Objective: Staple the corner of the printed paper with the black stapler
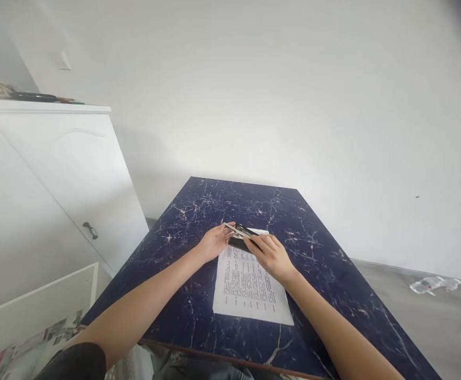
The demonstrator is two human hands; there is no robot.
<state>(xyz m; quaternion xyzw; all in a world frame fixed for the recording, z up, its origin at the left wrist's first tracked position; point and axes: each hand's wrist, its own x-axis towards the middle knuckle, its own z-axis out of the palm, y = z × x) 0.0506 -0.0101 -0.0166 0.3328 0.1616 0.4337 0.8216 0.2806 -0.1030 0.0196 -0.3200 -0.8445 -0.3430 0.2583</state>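
Over the far end of a printed sheet of paper (250,295), a black stapler (239,244) is held with its parts spread apart and a silvery metal strip showing. My left hand (213,244) has its fingers at the stapler's left end, near the metal strip. Gripping the right end is my right hand (272,257), its thumb on the near side. The sheet lies flat on the table, its top part partly hidden by the stapler and my hands. Whether staples are inside is too small to tell.
The dark blue marble-patterned table (175,322) reaches toward a white wall (278,95). A white cabinet (56,174) stands at the left, above an open drawer (36,301) with papers in it. Clear plastic packaging (432,285) lies on the floor at the right.
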